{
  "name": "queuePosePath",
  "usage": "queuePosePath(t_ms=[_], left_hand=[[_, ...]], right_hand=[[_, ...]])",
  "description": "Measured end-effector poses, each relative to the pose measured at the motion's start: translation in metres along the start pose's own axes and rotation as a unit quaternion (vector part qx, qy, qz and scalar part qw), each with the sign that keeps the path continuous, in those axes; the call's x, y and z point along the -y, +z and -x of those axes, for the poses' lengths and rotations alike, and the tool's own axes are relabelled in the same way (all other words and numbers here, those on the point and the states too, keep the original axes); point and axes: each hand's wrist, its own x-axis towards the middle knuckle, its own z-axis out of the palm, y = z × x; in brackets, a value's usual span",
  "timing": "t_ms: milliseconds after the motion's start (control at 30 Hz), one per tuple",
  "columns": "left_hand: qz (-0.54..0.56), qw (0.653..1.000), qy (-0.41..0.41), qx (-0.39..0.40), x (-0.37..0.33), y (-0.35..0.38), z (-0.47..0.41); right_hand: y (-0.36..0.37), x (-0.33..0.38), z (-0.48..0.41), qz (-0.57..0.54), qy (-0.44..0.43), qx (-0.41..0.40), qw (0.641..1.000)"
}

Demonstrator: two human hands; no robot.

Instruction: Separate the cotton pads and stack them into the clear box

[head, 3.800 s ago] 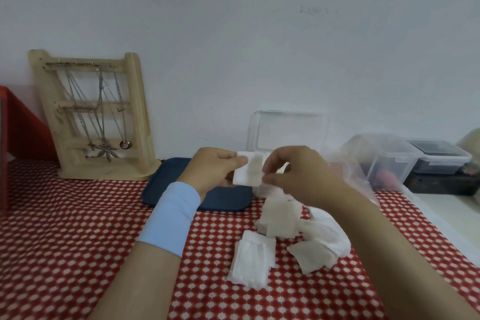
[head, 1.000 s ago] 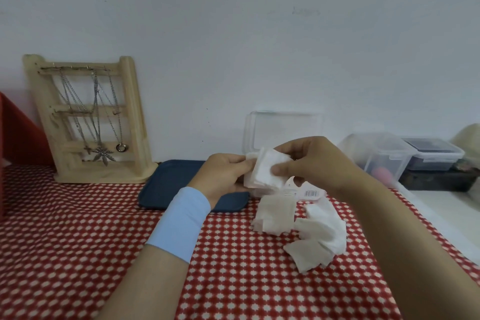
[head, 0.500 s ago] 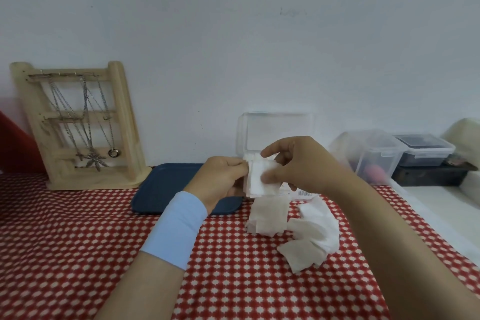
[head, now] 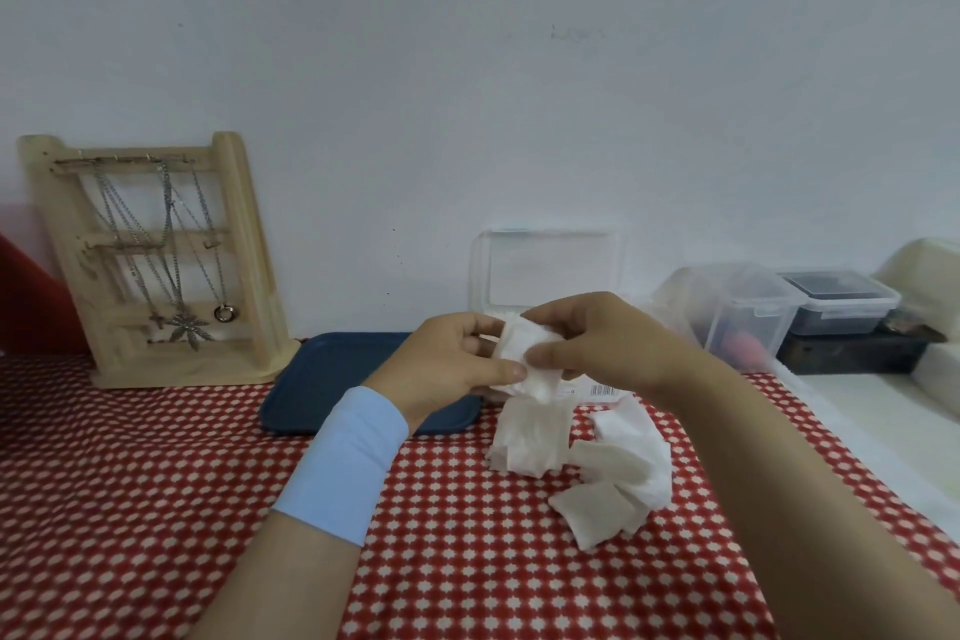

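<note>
Left hand (head: 452, 365) and right hand (head: 609, 344) pinch 1 pad bundle (head: 523, 353) before 1 clear box (head: 545, 270); 2 pad heaps (head: 531, 438) lie nearer.

Soft, even, shadowless light; slightly blurry throughout, wide-angle bending at edges.

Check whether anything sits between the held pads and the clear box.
Nothing visible does. The left hand and right hand pinch the pads right in front of the box, whose lid stands open against the wall. The hands hide its opening, so the inside cannot be checked.
</note>
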Motion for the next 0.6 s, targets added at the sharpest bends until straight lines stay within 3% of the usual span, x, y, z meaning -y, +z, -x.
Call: queuePosePath(t_ms=[100, 267, 367, 467, 600], left_hand=[[-0.027, 1.0, 0.008, -0.006, -0.002, 0.001, 0.001], [-0.057, 0.998, 0.027, -0.015, -0.013, 0.005, -0.004], [-0.057, 0.997, 0.048, -0.027, -0.027, 0.006, -0.018], [-0.093, 0.992, 0.056, -0.058, -0.034, 0.007, -0.039], [-0.256, 0.961, 0.051, -0.092, -0.024, 0.009, -0.063]], right_hand=[[-0.003, 0.004, 0.004, 0.019, 0.01, 0.04, 0.999], [-0.022, 0.011, -0.001, 0.103, 0.031, 0.028, 0.994], [-0.039, 0.016, -0.008, 0.068, 0.026, 0.026, 0.997], [-0.054, 0.012, -0.019, 0.018, 0.028, -0.028, 0.999], [-0.06, -0.004, -0.032, -0.005, 0.081, -0.11, 0.991]])
